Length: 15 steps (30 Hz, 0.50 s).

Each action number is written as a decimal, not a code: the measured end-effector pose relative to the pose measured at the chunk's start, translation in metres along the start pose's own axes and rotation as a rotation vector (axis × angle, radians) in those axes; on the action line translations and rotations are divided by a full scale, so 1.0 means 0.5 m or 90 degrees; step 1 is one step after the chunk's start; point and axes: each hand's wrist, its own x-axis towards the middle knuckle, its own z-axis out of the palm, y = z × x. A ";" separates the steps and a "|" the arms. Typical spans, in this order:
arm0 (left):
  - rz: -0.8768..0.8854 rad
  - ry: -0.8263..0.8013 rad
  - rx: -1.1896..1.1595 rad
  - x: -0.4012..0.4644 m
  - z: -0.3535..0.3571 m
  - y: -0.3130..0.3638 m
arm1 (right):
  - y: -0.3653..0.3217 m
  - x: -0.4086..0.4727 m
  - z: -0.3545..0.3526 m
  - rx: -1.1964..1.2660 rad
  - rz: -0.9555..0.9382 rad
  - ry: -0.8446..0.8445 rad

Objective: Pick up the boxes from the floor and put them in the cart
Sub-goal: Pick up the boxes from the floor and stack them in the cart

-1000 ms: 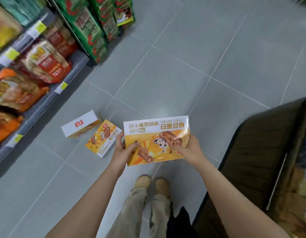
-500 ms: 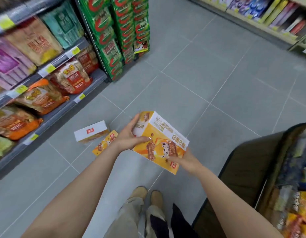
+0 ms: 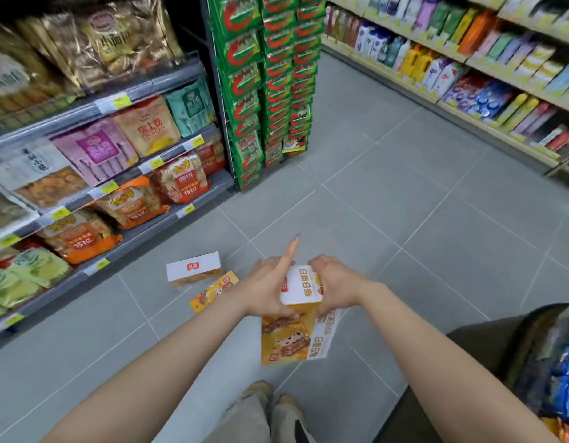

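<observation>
Held at frame centre, the orange-and-white cardboard snack box (image 3: 294,327) hangs long axis downward. The left hand (image 3: 266,289) and right hand (image 3: 335,284) clamp its top end, left forefinger sticking out. The dark fabric-lined cart (image 3: 487,343) sits lower right, nearer the right hand.

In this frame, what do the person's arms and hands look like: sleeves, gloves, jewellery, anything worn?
Both forearms are bare up to the picture's lower edge; no sleeve shows. The left hand and the right hand wear no gloves, and no ring, watch or bracelet is visible on either wrist. One left fingernail looks long and pointed; motion blur hides finer detail.
</observation>
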 end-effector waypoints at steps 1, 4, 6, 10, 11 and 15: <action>-0.013 0.045 -0.001 -0.012 -0.013 -0.013 | 0.006 -0.011 -0.007 0.030 0.008 0.027; -0.101 0.067 -0.013 -0.047 -0.054 -0.070 | 0.018 -0.046 -0.031 0.131 0.057 0.082; -0.149 -0.016 -0.034 -0.059 -0.060 -0.097 | 0.015 -0.055 -0.047 0.178 0.071 0.098; -0.153 -0.058 -0.116 -0.043 -0.048 -0.100 | -0.011 -0.062 -0.066 0.231 0.068 0.107; -0.153 -0.048 -0.133 -0.041 -0.049 -0.099 | -0.013 -0.065 -0.066 0.242 0.072 0.106; -0.152 -0.019 -0.102 -0.047 -0.048 -0.088 | -0.006 -0.080 -0.052 0.207 0.092 0.069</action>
